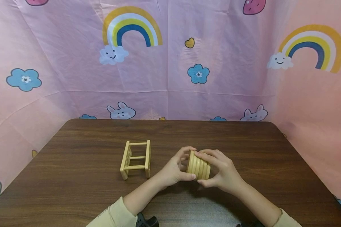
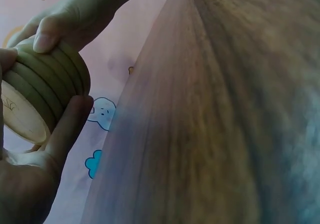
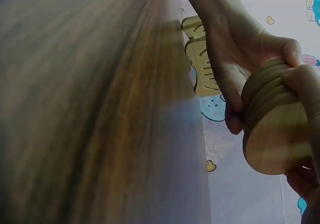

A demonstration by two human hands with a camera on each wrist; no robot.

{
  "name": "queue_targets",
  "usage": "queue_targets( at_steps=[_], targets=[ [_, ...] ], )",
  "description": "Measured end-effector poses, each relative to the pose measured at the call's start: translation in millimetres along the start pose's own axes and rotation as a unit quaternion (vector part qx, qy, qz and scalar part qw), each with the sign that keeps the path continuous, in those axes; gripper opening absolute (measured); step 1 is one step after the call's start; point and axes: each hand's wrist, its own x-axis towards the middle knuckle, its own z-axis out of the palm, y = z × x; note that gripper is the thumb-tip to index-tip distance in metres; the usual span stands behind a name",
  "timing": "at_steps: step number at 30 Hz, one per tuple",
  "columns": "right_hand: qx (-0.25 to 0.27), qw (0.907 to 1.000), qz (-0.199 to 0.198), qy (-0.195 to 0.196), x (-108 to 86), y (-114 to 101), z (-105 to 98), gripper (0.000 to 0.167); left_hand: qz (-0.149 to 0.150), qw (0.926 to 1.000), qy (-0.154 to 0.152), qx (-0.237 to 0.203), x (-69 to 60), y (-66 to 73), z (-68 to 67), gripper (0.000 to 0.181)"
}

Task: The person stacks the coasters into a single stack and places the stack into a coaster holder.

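Both hands hold a stack of round wooden coasters (image 1: pixel 198 165) above the table, tilted on its side with the edges facing up. The left hand (image 1: pixel 174 169) grips the stack's left side, thumb below and fingers over the top edge. On the other side, the right hand (image 1: pixel 224 170) grips it between thumb and fingers. A small engraved mark shows on the end coaster (image 2: pixel 22 114) in the left wrist view. The opposite face (image 3: pixel 280 139) looks plain in the right wrist view. Left of the hands stands a wooden coaster rack (image 1: pixel 147 159), with two side panels joined by rods.
The dark wood-grain table (image 1: pixel 82 157) spans the workspace. Behind it and at its sides hangs a pink and purple cloth (image 1: pixel 170 72) printed with rainbows, clouds and rabbits. A black strap (image 1: pixel 147 220) is on the left wrist.
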Motion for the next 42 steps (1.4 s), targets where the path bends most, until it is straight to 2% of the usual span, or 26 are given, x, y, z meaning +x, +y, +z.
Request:
queue_targets(
  at_steps=[8, 12, 16, 30, 35, 42],
  targets=[
    [-0.001, 0.9999, -0.013, 0.006, 2.0, -2.7, 0.5, 0.074, 0.026, 0.9994, 0.008, 0.022, -1.7, 2.1, 1.7, 0.072],
    [0.001, 0.9999, -0.014, 0.007, 2.4, -4.1, 0.2, 0.075, 0.042, 0.9971, 0.012, 0.063, -2.0, 2.5, 1.5, 0.070],
    [-0.006, 0.9998, -0.019, 0.010, 3.8, -5.3, 0.1, 0.074, 0.050, 0.9950, 0.015, 0.085, -2.6, 3.8, 2.3, 0.069],
    [-0.015, 0.9993, -0.031, 0.016, 12.8, -11.3, 2.4, 0.071, 0.089, 0.9926, 0.032, 0.076, -6.0, 5.5, -0.1, 0.062],
    [-0.009, 0.9990, -0.042, 0.012, 16.7, -13.1, 2.2, 0.070, 0.093, 0.9923, 0.034, 0.074, -8.4, 7.8, -2.2, 0.062],
    [-0.005, 0.9988, -0.049, -0.008, 24.3, -15.7, 0.9, 0.066, 0.077, 0.9929, 0.045, 0.078, -14.0, 15.9, -6.1, 0.065]
  ],
)
